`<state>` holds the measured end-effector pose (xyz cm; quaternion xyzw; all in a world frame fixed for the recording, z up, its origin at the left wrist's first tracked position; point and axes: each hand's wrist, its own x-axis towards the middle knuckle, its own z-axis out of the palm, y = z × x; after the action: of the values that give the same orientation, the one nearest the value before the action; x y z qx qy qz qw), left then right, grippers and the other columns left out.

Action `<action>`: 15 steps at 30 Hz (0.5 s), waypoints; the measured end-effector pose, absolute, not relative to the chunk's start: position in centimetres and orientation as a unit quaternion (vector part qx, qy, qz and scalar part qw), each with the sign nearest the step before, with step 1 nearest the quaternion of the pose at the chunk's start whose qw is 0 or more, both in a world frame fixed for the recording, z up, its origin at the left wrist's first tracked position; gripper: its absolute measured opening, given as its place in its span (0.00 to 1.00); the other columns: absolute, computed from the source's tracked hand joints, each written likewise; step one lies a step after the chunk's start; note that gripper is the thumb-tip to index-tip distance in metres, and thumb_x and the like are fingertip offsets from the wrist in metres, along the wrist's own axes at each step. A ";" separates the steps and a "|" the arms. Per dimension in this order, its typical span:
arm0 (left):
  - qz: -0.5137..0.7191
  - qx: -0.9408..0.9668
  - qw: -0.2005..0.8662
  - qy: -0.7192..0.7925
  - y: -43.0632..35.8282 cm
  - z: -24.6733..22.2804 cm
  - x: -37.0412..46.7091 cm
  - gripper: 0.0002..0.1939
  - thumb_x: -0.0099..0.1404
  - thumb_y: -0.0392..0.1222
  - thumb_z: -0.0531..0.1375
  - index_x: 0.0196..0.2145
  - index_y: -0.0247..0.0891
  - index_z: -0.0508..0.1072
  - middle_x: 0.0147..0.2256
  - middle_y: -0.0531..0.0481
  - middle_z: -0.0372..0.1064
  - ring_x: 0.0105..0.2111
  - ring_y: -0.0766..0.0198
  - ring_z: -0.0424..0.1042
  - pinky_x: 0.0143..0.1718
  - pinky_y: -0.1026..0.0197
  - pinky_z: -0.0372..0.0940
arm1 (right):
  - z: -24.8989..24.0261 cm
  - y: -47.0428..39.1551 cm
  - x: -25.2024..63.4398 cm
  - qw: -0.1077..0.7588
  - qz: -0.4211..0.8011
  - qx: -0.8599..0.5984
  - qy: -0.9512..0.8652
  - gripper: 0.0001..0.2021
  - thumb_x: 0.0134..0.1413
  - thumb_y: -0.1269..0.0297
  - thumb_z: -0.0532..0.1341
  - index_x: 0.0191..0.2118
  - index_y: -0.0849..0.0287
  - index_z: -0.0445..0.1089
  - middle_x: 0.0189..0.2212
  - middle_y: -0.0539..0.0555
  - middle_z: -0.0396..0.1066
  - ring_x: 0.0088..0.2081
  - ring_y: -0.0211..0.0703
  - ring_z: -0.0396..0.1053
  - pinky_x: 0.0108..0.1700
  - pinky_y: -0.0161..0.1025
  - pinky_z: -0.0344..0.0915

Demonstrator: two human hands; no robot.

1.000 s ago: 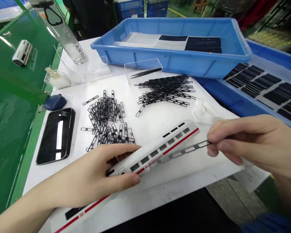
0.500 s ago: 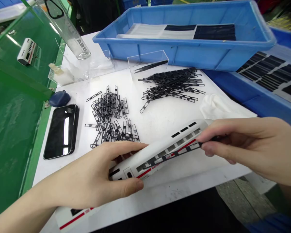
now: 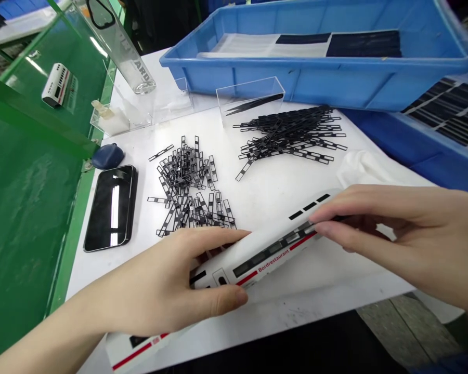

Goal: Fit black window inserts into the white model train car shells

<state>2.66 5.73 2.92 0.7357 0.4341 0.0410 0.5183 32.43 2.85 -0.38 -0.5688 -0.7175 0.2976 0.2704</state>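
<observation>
Fingers (image 3: 220,236) of the left hand (image 3: 159,283) arch over one white train shell (image 3: 275,228), gripping it with the thumb along its near side. Forefinger and thumb of the right hand (image 3: 401,223) are pinched together on one black strip (image 3: 265,251), which lies along the shell's window band, above the word "Bordrestaurant"; whether it is fully seated cannot be told.

One white surface (image 3: 267,195) carries most things. Two blue trays are in view: a near tray (image 3: 315,85) across the back, showing two dark blocks (image 3: 364,44), and another tray (image 3: 403,143) at the right. That single shell slants over the near part of the surface, between the two hands. Beyond it are two heaps of black frames, a left heap (image 3: 185,169) and a right heap (image 3: 292,132), too tangled to count. One clear bottle (image 3: 128,57) stands back left, one phone (image 3: 111,208) lies nearer, and one white cloth (image 3: 364,166) is at the right. One clear box (image 3: 249,83) holds one pair of tweezers (image 3: 255,104). Smallest, three black marks (image 3: 309,206) line the shell's roof.
</observation>
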 end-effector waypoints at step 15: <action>0.076 0.755 0.443 0.477 4.6 2.2 4.1 0.11 0.70 0.43 0.60 0.44 0.49 0.82 0.30 0.56 0.78 0.32 0.58 0.78 0.29 0.64 0.70 | -1.6 2.0 28.8 0.397 0.261 -0.602 -0.642 0.11 0.62 0.63 0.69 0.50 0.46 0.78 0.51 0.54 0.70 0.30 0.36 0.68 0.29 0.41 0.68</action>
<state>4.09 4.56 2.16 0.7549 0.4774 0.0759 0.4432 28.84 2.02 -1.59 -0.6022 -0.6418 0.2607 0.3968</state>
